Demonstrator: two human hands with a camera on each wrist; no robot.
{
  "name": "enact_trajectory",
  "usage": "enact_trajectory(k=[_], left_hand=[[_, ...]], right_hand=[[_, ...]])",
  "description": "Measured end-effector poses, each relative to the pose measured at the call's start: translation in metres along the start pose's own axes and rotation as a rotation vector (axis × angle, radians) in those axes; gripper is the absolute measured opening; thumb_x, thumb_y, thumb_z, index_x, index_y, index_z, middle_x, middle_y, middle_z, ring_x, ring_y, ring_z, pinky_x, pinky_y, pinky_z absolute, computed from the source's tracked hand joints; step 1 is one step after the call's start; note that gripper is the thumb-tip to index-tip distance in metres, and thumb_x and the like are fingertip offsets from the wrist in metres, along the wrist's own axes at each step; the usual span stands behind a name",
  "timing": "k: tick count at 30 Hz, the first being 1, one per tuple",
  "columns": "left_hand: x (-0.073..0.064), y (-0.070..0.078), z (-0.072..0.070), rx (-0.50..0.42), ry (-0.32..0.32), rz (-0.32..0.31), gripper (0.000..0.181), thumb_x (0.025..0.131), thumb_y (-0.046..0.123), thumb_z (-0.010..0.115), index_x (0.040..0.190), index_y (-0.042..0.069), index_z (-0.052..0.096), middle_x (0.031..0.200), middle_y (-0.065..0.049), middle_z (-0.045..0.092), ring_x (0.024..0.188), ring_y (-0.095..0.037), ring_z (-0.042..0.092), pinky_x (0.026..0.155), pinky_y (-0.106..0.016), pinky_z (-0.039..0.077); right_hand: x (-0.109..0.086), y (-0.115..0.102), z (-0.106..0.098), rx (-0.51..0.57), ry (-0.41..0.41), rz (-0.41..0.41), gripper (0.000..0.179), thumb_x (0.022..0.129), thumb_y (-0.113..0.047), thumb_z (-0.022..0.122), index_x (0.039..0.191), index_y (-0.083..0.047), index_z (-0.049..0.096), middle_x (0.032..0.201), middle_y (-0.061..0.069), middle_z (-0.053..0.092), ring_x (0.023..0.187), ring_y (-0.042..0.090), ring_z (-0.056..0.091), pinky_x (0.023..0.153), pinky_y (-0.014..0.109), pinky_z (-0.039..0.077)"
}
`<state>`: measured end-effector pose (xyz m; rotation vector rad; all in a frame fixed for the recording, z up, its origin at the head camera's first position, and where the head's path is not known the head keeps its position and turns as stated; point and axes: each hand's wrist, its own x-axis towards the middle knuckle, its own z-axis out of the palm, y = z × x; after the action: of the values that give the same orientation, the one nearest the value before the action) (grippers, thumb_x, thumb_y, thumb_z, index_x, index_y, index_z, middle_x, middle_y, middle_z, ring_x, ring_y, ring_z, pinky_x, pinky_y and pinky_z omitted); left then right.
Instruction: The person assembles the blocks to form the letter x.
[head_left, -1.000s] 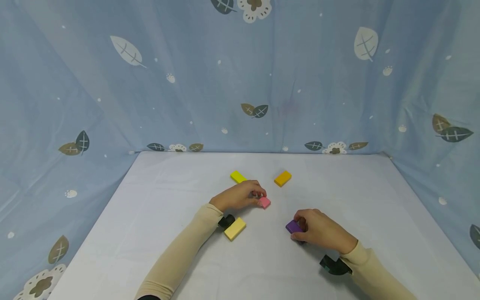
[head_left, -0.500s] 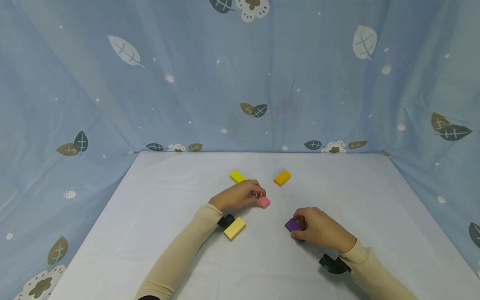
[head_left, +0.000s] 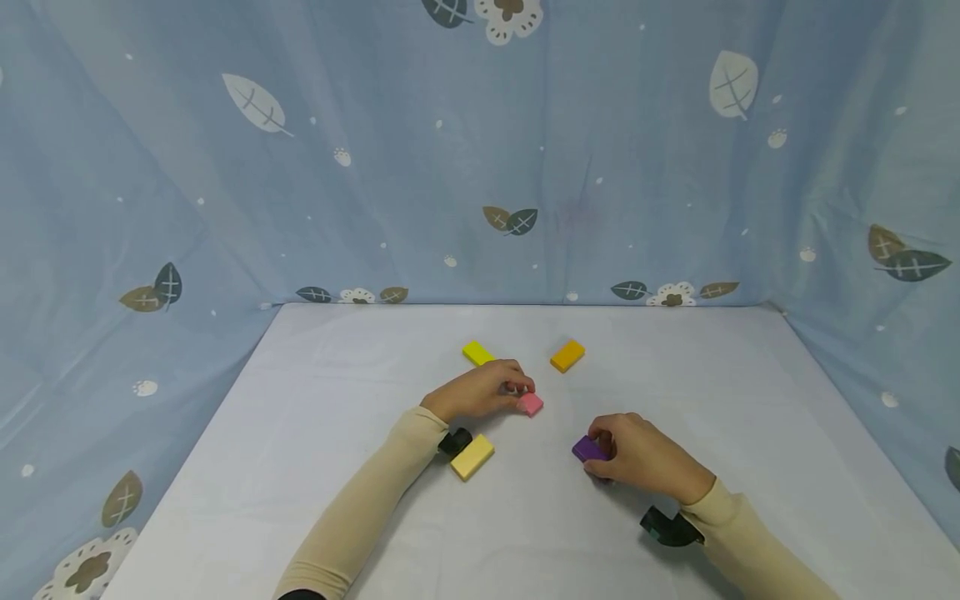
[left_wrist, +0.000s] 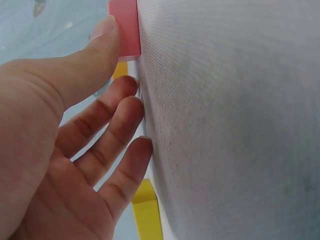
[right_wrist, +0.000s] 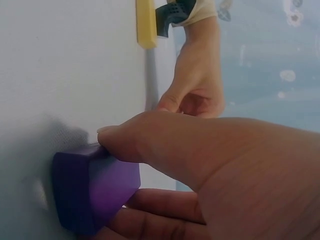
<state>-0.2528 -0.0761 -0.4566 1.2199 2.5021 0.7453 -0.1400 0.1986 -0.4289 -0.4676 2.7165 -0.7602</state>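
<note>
My left hand [head_left: 480, 390] holds a small pink block [head_left: 531, 405] at the middle of the white table. In the left wrist view the thumb lies on the pink block [left_wrist: 125, 30], the index finger is hidden, and the other fingers spread beside it. To the right, my right hand [head_left: 647, 454] pinches a purple block [head_left: 588, 449] near the tabletop. The right wrist view has the thumb on one side of the purple block [right_wrist: 95, 187] and fingers on the opposite side. Whether either block touches the cloth is hard to tell.
A bright yellow block [head_left: 477, 353] lies behind my left hand, partly covered by it. An orange block [head_left: 567, 356] sits farther back to the right. Beside the left wrist is a pale yellow block [head_left: 472, 457]. A blue patterned curtain [head_left: 420, 167] surrounds the table [head_left: 300, 400].
</note>
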Motion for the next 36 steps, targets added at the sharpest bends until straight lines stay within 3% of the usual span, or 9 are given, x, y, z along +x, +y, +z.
enact_trajectory(k=[8, 36], left_hand=[[0.000, -0.001, 0.001, -0.001, 0.003, 0.034, 0.024, 0.099, 0.020, 0.071, 0.122, 0.014, 0.073, 0.116, -0.003, 0.069, 0.105, -0.016, 0.063, 0.097, -0.028, 0.054], [-0.001, 0.001, -0.001, 0.012, 0.004, 0.014, 0.023, 0.098, 0.023, 0.072, 0.120, 0.017, 0.074, 0.116, 0.000, 0.068, 0.105, -0.014, 0.061, 0.097, -0.026, 0.052]], right_hand=[[0.002, -0.004, -0.003, 0.014, -0.017, 0.031, 0.037, 0.078, -0.026, 0.091, 0.104, -0.007, 0.073, 0.081, -0.003, 0.064, 0.076, 0.014, 0.054, 0.062, 0.025, 0.050], [0.015, -0.010, -0.003, 0.015, -0.005, 0.017, 0.036, 0.079, -0.024, 0.090, 0.105, -0.005, 0.074, 0.080, -0.001, 0.064, 0.073, 0.014, 0.055, 0.060, 0.024, 0.050]])
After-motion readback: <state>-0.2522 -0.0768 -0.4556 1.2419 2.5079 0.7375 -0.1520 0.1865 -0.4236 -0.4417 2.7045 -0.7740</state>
